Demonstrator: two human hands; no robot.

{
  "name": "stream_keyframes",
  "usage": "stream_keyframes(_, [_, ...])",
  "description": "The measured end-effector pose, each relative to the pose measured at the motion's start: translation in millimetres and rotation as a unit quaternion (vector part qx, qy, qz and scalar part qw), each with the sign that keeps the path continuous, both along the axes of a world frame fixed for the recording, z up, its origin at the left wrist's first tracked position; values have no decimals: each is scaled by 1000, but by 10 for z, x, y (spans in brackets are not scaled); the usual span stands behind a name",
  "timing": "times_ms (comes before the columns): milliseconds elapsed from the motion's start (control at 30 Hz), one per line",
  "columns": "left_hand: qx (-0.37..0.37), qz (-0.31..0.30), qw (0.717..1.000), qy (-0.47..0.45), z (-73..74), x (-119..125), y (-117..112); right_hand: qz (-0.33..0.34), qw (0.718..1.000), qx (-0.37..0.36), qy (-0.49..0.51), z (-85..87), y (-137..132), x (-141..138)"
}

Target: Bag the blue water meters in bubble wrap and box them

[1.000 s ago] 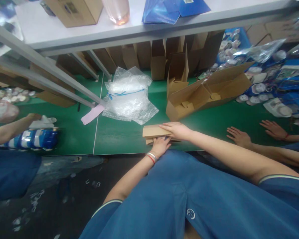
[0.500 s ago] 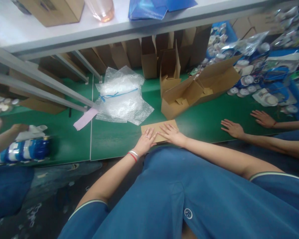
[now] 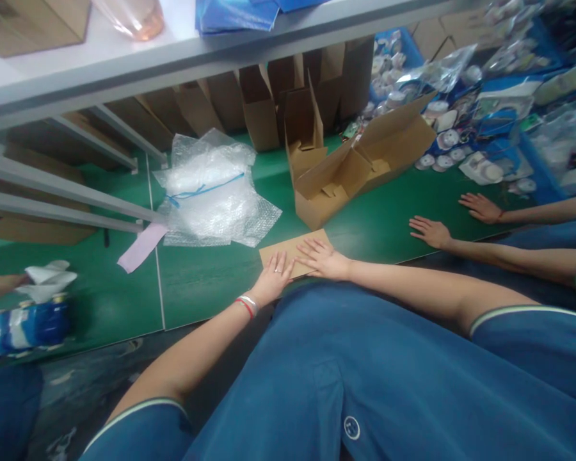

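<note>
A flat piece of brown cardboard (image 3: 288, 247) lies at the front edge of the green table. On its left part rests my left hand (image 3: 271, 279), palm down with the fingers stretched out. My right hand (image 3: 327, 258) lies flat on its right part, fingers spread. Both hands press on the cardboard without gripping it. Just beyond stands an open brown cardboard box (image 3: 355, 173) with its flaps up. To the left of that box lies a stack of bubble wrap bags (image 3: 216, 192) with a blue tie across it.
A co-worker's two hands (image 3: 432, 232) lie flat on the table at right. Blue bins (image 3: 542, 166) with small white parts stand beyond them. Several upright cartons (image 3: 256, 109) line the back under a shelf (image 3: 182, 70). At left are a pink strip (image 3: 141, 246) and blue-wrapped items (image 3: 29, 326).
The view has shifted, so most things appear farther left. My hands stay flat on the cardboard. At far left, another person's hand has moved with a white cloth-like piece.
</note>
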State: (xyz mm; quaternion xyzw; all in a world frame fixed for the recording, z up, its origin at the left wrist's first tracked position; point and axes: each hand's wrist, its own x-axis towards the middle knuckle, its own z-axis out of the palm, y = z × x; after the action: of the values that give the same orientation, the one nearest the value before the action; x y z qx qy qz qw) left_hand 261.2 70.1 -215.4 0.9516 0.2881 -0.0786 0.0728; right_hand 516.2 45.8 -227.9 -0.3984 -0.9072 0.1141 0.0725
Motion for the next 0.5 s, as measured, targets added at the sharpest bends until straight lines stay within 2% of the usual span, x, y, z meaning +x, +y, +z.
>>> stream_keyframes(267, [-17, 14, 996, -90, -143, -42, -23, -21, 1000, 6, 11, -10, -48, -31])
stream_keyframes(500, [-66, -11, 991, -113, -146, -72, 7, -34, 999, 5, 29, -87, -75, -54])
